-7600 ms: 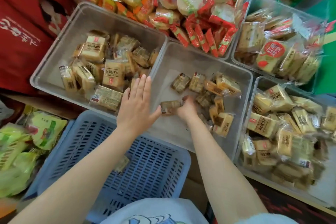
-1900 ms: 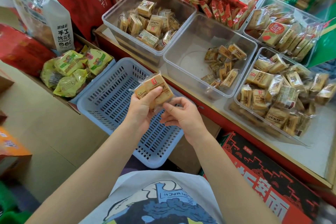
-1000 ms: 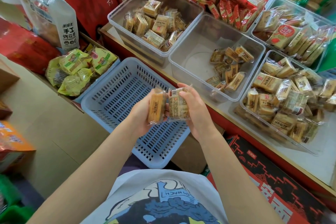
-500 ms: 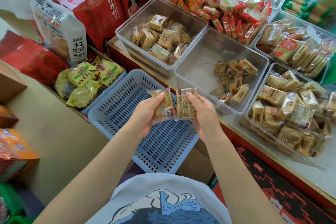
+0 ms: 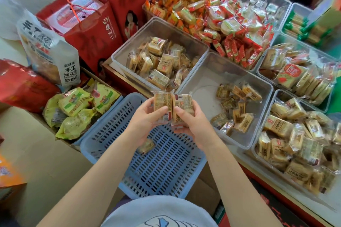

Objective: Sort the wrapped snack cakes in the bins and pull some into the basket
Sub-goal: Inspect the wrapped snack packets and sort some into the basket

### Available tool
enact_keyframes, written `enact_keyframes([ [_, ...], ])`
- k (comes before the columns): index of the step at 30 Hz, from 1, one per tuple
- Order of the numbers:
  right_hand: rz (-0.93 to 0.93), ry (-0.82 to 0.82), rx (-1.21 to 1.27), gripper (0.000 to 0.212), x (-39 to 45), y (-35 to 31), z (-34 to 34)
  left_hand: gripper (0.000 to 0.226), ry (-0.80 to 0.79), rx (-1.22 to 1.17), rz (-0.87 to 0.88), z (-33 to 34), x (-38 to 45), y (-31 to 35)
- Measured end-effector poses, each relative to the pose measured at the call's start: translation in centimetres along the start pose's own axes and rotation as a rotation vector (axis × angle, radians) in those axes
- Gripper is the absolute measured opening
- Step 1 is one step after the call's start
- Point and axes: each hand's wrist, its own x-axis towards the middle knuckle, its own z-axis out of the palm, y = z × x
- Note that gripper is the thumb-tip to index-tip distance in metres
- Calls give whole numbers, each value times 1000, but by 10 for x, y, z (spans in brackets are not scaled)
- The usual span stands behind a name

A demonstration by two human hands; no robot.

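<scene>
Head view: both hands are up over the blue basket [image 5: 162,171], each gripping one wrapped cake. Left hand [image 5: 145,123] pinches the left cake [image 5: 162,105], thumb on its face; right hand [image 5: 193,125] clasps the right cake [image 5: 182,106] — the two packets touch side by side, barcodes showing. Down in the basket lies one cake [image 5: 146,145], just under the left wrist. Past the basket sit clear bins: the left bin [image 5: 129,48] well stocked, the middle bin [image 5: 203,72] with a small cluster at its right side, the right bin [image 5: 265,116] piled high. Green packets [image 5: 79,105] lie left of the basket.
</scene>
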Motion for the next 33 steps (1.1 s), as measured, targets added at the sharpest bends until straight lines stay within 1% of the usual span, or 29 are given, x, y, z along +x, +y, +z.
enact_keyframes([
  [2, -36, 67, -10, 39, 18, -12, 2, 50, -79, 81, 21, 0, 19, 12],
  [3, -49, 106, -23, 35, 29, -17, 3, 52, -95, 110, 29, 0, 30, 19],
  [4, -53, 144, -40, 31, 40, -23, 3, 50, -79, 133, 36, -1, 40, 27],
  [6, -55, 200, -81, 31, 63, -33, 1, 44, 31, 167, 57, -4, 63, 42],
  [8, -71, 216, -144, 37, 88, -42, -2, 44, 185, 288, 104, -14, 92, 52],
  [9, -76, 222, -182, 40, 102, -47, -4, 45, 236, 357, 124, -19, 104, 59],
  [11, -73, 262, -204, 45, 130, -58, -5, 53, 279, 407, 140, -26, 127, 71],
  [12, -81, 299, -199, 43, 144, -64, -5, 56, 280, 406, 153, -28, 138, 76],
  [13, -105, 344, -204, 35, 157, -70, -5, 54, 276, 421, 178, -29, 149, 82],
  [15, -166, 416, -209, 21, 178, -83, -4, 47, 274, 510, 236, -27, 167, 89],
  [16, -191, 431, -197, 18, 187, -88, -3, 46, 286, 554, 262, -26, 176, 91],
  [18, -216, 460, -193, 15, 201, -95, -3, 46, 343, 683, 289, -29, 192, 87],
  [21, -193, 502, -170, 15, 214, -100, -8, 46, 484, 1025, 387, -40, 206, 77],
  [22, -191, 496, -125, 17, 216, -100, -12, 50, 478, 1114, 444, -43, 209, 73],
  [23, -192, 482, -96, 20, 218, -101, -15, 54, 425, 1185, 488, -43, 210, 70],
  [24, -188, 468, -118, 21, 219, -101, -17, 58, 346, 1244, 508, -43, 210, 65],
  [25, -169, 460, -226, 23, 222, -100, -19, 62, 269, 1304, 507, -41, 210, 60],
  [26, -144, 459, -407, 25, 225, -96, -20, 66, 214, 1363, 492, -39, 210, 53],
  [27, -136, 469, -602, 30, 228, -92, -20, 69, 187, 1409, 470, -37, 208, 47],
  [28, -166, 480, -749, 37, 231, -87, -19, 73, 183, 1430, 447, -35, 206, 40],
  [31, -318, 425, -989, 61, 232, -71, -6, 81, 209, 1453, 369, -29, 201, 25],
  [33, -299, 345, -1098, 70, 234, -60, -3, 82, 225, 1488, 323, -27, 197, 17],
])
